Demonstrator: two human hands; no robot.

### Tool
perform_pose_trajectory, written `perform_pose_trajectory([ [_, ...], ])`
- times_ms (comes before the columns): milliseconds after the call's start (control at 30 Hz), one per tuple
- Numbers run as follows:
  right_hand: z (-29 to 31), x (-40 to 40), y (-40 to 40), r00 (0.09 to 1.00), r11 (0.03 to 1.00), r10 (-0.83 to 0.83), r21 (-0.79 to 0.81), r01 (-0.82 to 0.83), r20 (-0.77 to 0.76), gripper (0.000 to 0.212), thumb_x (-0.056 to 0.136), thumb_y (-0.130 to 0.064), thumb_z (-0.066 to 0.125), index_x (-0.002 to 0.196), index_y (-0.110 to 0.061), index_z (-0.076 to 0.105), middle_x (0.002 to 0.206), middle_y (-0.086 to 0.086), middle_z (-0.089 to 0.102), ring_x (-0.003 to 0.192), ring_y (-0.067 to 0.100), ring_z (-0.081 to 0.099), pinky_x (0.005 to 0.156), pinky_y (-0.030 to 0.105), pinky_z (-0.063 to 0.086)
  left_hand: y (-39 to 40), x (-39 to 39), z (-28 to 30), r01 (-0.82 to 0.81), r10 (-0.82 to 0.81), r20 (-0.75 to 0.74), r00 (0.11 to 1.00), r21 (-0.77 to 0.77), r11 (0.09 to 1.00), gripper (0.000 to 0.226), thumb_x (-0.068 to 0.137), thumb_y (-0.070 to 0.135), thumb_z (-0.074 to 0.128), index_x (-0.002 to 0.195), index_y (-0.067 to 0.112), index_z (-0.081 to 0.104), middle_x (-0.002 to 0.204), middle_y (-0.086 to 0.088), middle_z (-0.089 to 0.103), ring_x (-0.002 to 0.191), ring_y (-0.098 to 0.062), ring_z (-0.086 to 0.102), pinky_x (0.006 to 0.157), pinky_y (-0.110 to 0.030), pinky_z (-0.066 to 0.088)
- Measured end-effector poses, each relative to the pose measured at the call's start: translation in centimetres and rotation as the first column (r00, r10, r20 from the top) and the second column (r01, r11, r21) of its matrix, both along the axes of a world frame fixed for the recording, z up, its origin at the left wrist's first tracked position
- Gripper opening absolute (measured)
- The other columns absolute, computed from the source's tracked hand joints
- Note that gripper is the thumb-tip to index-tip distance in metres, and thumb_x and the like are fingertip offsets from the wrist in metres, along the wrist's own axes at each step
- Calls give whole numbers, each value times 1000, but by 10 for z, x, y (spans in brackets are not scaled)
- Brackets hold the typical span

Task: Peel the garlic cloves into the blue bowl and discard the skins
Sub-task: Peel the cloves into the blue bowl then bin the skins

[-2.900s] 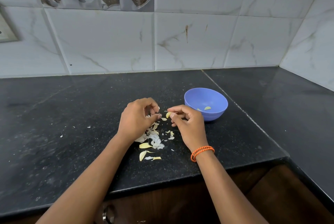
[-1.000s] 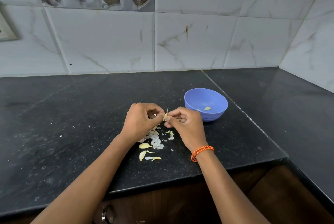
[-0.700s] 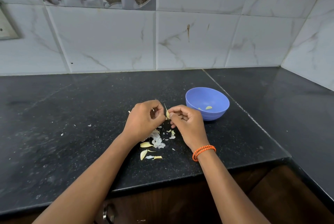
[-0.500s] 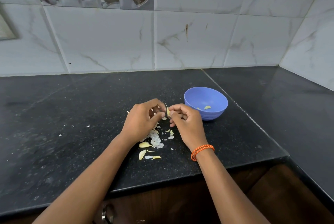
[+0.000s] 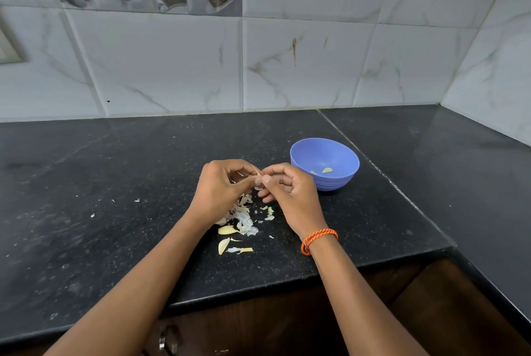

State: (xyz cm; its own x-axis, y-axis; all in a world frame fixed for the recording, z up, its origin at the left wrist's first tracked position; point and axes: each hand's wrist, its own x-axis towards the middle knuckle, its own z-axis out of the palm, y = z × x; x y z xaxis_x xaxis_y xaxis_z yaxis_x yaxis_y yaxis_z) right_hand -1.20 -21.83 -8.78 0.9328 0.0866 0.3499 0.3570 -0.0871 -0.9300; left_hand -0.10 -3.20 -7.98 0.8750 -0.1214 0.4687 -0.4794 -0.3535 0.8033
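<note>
- Since the earlier frames little has shifted — both hands still meet above the skins, fingertips together, and a thin sliver of skin (image 5: 256, 170) now stands up between them.
- The left hand (image 5: 220, 189) has its fingers curled, thumb and fingertips pinching at the small garlic clove (image 5: 258, 182), which is mostly hidden between the two hands.
- The right hand (image 5: 288, 192) also pinches the clove from the other side with thumb and forefinger; its remaining fingers are loosely curled below. An orange cord bracelet (image 5: 318, 239) circles that wrist.
- The blue bowl (image 5: 324, 163) stands on the black countertop (image 5: 115, 197) just beside the right hand, on its far right, holding two peeled cloves (image 5: 327, 170) near the bottom.
- A pile of papery skins (image 5: 244, 216) lies on the counter directly under and just in front of the hands.
- Near the pile, closer to the counter edge, lie a few yellowish clove pieces (image 5: 225, 238) — whether they are peeled I cannot tell.
- Behind the counter rises a wall of marbled white tiles (image 5: 301, 68).
</note>
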Motion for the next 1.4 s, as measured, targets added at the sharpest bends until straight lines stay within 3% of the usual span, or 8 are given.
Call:
perform_pose_trajectory([
  [233,-3,1,-2,993,993,-113,-36,114,36,2,96,-5,75,96,-6,75,84,3,79,75,20,77,71,30,64,0,-3,0,-3,3,-27,1000,11,1000,10,99,16,78,98,22,86,89,5,82,69,-21,78,72,-45,65],
  [400,-3,2,-2,979,977,-184,-89,192,86,9,91,-5,79,89,-12,74,85,-4,78,82,17,76,78,40,65,-1,-1,-3,-64,66,-22,998,76,995,10,97,19,79,91,26,82,85,5,80,65,-18,77,70,-51,64],
  [667,-4,3,0,981,978,-180,-90,186,70,10,90,-6,80,90,-13,74,86,-3,78,82,18,77,78,47,66,-6,-3,-4,-195,182,83,980,197,961,10,92,30,71,85,36,77,71,13,74,60,-15,71,63,-47,59],
  [1067,-5,1,0,975,973,-181,-124,197,128,11,90,-6,82,88,-13,75,84,-5,76,81,14,75,74,34,64,-8,-2,-6,-214,202,84,976,166,963,7,86,33,69,81,37,73,70,7,73,60,-19,69,61,-48,58],
  [1300,-7,2,-1,982,977,-152,-137,166,107,8,92,-6,80,92,-13,75,87,-3,78,82,15,77,78,42,66,-8,-3,-1,-140,138,25,990,64,988,10,83,21,73,76,28,75,74,4,73,68,-19,67,67,-47,58],
  [1400,-7,3,-1,986,982,-138,-116,148,89,9,92,-1,78,93,-9,74,87,0,78,80,15,77,78,37,65,-8,-3,0,-100,101,-24,995,12,995,12,82,14,75,75,23,76,73,-1,72,69,-26,65,67,-43,55],
])
